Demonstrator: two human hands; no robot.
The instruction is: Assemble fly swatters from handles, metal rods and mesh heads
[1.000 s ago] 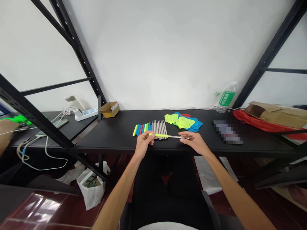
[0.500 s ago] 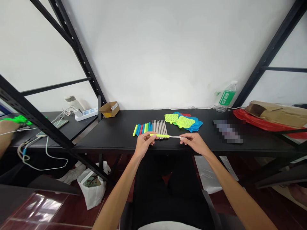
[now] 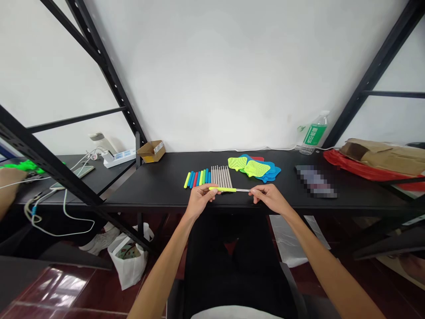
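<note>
My left hand (image 3: 200, 200) pinches a yellow-green handle sleeve (image 3: 226, 189) near its left end. A thin metal rod (image 3: 244, 190) runs out of the sleeve's right end, and my right hand (image 3: 266, 196) grips that rod. Both are held level above the front edge of the black table. Just behind lie a row of coloured sleeves (image 3: 195, 179) in yellow, blue and red, and several metal rods (image 3: 222, 177) side by side. Farther right is a pile of flyswatter heads: yellow mesh ones (image 3: 256, 169) over blue ones (image 3: 272, 174), with some red showing.
A small cardboard box (image 3: 151, 151) stands at the back left, near a power strip (image 3: 120, 158). On the right are a phone-like blurred object (image 3: 315, 181), a water bottle (image 3: 314, 133) and a red bag (image 3: 352, 168). Black shelf posts rise on both sides. Another person's arm (image 3: 8, 186) shows at far left.
The yellow-green sleeve has shifted slightly right, and less of the metal rod shows between it and my right hand. The things on the table have stayed put.
</note>
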